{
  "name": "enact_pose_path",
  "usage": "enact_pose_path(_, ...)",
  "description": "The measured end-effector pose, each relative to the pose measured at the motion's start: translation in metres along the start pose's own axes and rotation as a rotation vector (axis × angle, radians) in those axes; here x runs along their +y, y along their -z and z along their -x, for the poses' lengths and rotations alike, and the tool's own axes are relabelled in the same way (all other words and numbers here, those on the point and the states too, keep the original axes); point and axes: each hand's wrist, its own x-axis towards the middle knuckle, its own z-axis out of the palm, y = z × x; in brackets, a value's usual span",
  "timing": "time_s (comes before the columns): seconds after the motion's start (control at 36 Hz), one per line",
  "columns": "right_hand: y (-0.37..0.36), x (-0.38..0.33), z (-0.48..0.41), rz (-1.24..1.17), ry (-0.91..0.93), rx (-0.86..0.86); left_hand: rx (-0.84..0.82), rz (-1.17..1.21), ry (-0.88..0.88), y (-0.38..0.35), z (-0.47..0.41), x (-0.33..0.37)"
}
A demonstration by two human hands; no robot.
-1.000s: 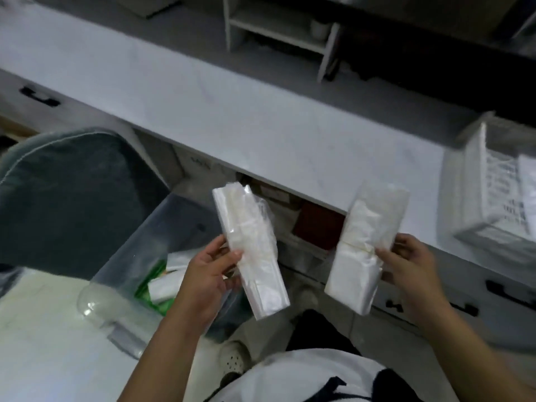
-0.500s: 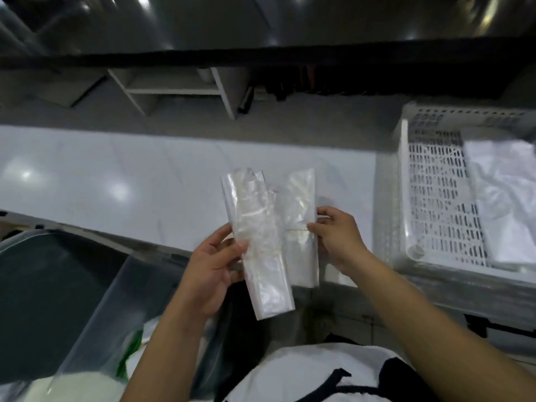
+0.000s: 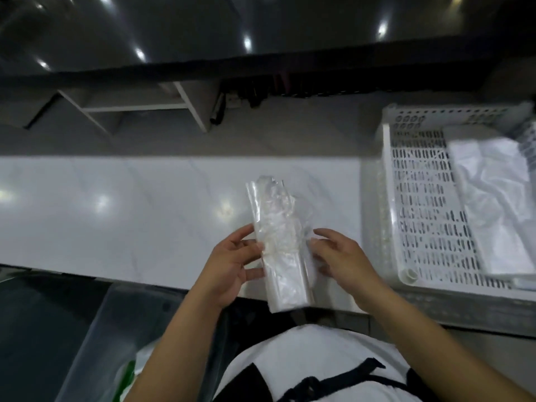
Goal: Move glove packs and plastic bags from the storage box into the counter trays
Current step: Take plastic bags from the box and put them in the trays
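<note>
Both hands, left hand [image 3: 232,265] and right hand [image 3: 339,256], clasp one stacked bundle of clear plastic bag packs [image 3: 281,250] above the white marble counter [image 3: 116,216]; earlier the packs were apart.

A single head-worn view looks steeply down and forward from above the person's chest, close over the white tabletop [image 3: 121,216] that runs across mid-frame. The wide lens bends the edges; a perforated tray [image 3: 426,216] sits at the right border, a clear storage box [image 3: 116,338] at lower left
</note>
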Motion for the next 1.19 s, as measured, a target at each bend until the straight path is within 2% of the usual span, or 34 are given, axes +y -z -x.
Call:
enact_pose_path(0.14, -0.008, -0.01, 0.002, 0.243, 0.027, 0.02, 0.123, -0.296, 0.053, 0.011, -0.02, 0.001)
enact_pose_path(0.25, -0.021, -0.018, -0.004, 0.339, 0.035, 0.06, 0.103, -0.295, 0.072, 0.024, -0.023, 0.002)
enact_pose_path(0.44, -0.05, -0.011, -0.002, 0.461, 0.007, 0.246, -0.04, -0.21, 0.209, 0.022, -0.035, 0.011)
enact_pose_path(0.58, -0.06, 0.0, 0.008, 0.504, -0.021, 0.317, -0.14, -0.205, 0.239, 0.022, -0.043, 0.015)
enact_pose_path(0.75, -0.067, 0.013, 0.016, 0.435, -0.092, 0.38, -0.22, -0.215, 0.155, 0.017, -0.05, 0.005)
enact_pose_path(0.94, -0.074, 0.018, 0.043, 0.31, -0.041, 0.417, -0.337, -0.255, 0.128, 0.015, -0.052, -0.006)
enact_pose_path(1.08, -0.06, 0.0, 0.068, 0.015, 0.004, 0.398, -0.419, -0.259, 0.025, 0.006, -0.036, 0.014)
enact_pose_path(1.19, -0.033, -0.029, 0.097, -0.195, 0.098, 0.482, -0.554, -0.224, -0.02, -0.016, -0.019, 0.045)
